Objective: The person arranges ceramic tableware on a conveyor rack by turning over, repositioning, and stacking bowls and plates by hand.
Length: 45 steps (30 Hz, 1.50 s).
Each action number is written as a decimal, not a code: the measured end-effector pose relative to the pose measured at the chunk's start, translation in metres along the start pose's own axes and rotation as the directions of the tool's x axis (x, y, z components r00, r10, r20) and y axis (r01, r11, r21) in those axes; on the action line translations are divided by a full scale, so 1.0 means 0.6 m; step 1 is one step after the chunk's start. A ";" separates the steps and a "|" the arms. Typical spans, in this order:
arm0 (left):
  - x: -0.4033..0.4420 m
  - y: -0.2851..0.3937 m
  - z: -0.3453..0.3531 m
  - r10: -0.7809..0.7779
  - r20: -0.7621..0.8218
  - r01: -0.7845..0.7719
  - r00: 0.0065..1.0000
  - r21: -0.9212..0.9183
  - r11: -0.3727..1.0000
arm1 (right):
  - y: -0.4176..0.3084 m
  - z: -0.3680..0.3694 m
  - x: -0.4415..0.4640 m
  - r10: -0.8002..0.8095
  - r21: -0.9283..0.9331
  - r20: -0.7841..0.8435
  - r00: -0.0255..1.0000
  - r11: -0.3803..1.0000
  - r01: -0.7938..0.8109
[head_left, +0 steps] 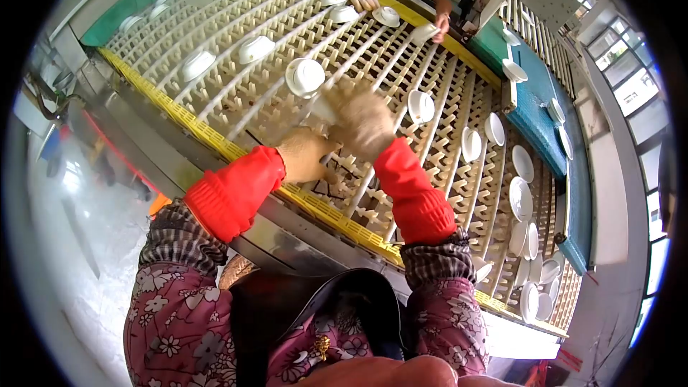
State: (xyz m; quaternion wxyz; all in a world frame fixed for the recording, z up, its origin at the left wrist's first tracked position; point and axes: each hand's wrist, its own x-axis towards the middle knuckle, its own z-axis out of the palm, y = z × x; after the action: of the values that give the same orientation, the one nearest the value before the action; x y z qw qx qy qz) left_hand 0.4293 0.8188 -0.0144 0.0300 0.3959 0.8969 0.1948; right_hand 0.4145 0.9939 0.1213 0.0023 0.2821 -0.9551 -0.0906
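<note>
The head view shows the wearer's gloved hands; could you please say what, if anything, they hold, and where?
That cannot be told: the right hand is blurred, a pale smear beside it, and the left hand shows no clear hold.

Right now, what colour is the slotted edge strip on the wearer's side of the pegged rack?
Yellow. The edge strip shows best in the head view.

Round white bowls (306, 77) lie scattered across the pale pegged conveyor bed (373, 50); a long yellow slotted strip (172, 110) borders its near side, a flat blue belt (537, 115) its right.
</note>
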 end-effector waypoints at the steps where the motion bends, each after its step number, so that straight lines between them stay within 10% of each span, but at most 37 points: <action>1: -0.001 -0.003 -0.005 -0.036 0.045 0.039 0.998 -0.062 0.997 | 0.011 0.055 -0.009 -0.144 0.068 -0.065 0.987 0.987 0.148; 2: 0.002 0.000 -0.011 -0.058 0.095 0.070 0.994 -0.123 0.990 | 0.031 0.115 -0.024 -0.269 0.123 -0.138 0.953 0.950 0.286; 5: 0.009 0.005 -0.032 -0.110 0.145 0.127 0.983 -0.113 0.985 | 0.078 0.146 -0.104 0.060 0.210 0.003 0.998 0.976 -0.059; 6: 0.009 -0.010 -0.014 -0.149 0.168 0.182 0.974 -0.205 0.962 | 0.105 0.157 -0.155 0.060 0.211 -0.277 0.959 0.977 0.000; 8: 0.008 0.003 -0.039 -0.159 0.199 0.201 0.967 -0.212 0.956 | 0.142 0.126 -0.256 0.376 0.184 -0.215 0.901 0.922 -0.340; 11: 0.013 -0.031 -0.008 -0.141 0.140 0.172 0.980 -0.246 0.954 | 0.201 0.086 -0.433 0.725 0.211 -0.377 0.577 0.673 -0.708; 14: 0.013 -0.032 -0.018 -0.197 0.117 0.218 0.973 -0.206 0.954 | 0.286 0.138 -0.621 0.658 0.132 -0.724 0.208 0.428 -0.894; 17: -0.001 -0.063 -0.033 -0.274 0.014 0.274 0.962 -0.066 0.959 | 0.325 0.177 -0.647 0.899 0.649 -0.360 -0.249 0.050 -0.759; 20: -0.006 -0.097 -0.018 -0.242 -0.058 0.246 0.969 0.076 0.966 | 0.354 0.243 -0.694 0.943 0.920 0.065 -0.326 -0.183 -0.345; 23: 0.000 -0.099 -0.006 -0.337 -0.047 0.340 0.940 0.059 0.939 | 0.373 0.279 -0.706 0.966 0.871 -0.008 -0.259 -0.121 -0.477; 26: -0.001 -0.039 -0.044 -0.314 -0.118 0.336 0.942 0.317 0.887 | 0.469 0.367 -0.728 0.966 -0.107 0.061 0.251 0.257 -0.961; 29: 0.014 0.064 -0.067 -0.088 -0.281 0.173 0.956 0.292 0.941 | 0.438 0.355 -0.689 0.993 0.261 -0.029 0.117 0.121 -0.958; 32: 0.053 0.179 -0.055 0.138 -0.394 -0.086 0.909 0.147 0.985 | 0.422 0.353 -0.635 1.000 0.985 0.009 -0.016 -0.012 -0.172; 37: 0.072 0.279 -0.055 0.594 -0.195 -0.568 0.780 0.178 0.804 | 0.372 0.421 -0.490 0.818 0.916 -0.201 0.538 0.352 -0.193; 39: 0.073 0.286 -0.068 0.555 -0.232 -0.506 0.799 0.240 0.828 | 0.273 0.312 -0.422 0.761 0.953 -0.181 0.623 0.293 -0.081; 42: 0.075 0.275 -0.061 0.409 -0.162 -0.381 0.898 0.182 0.907 | 0.227 0.259 -0.390 0.277 0.558 -0.464 0.841 0.829 0.035; 43: 0.084 0.257 -0.030 0.466 -0.245 -0.414 0.850 0.237 0.879 | 0.152 0.156 -0.390 0.521 0.954 -0.109 0.846 0.294 -0.058; 45: 0.084 0.260 -0.019 0.493 -0.350 -0.466 0.797 0.164 0.870 | 0.143 0.168 -0.376 0.440 0.967 -0.050 0.897 0.247 -0.068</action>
State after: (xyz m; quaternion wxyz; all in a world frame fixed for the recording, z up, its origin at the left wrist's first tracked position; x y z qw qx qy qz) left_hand 0.5013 0.9465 0.0595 -0.2085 0.5652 0.7619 0.2378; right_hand 0.5521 1.2037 0.0479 0.0001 0.0773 -0.8386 0.5393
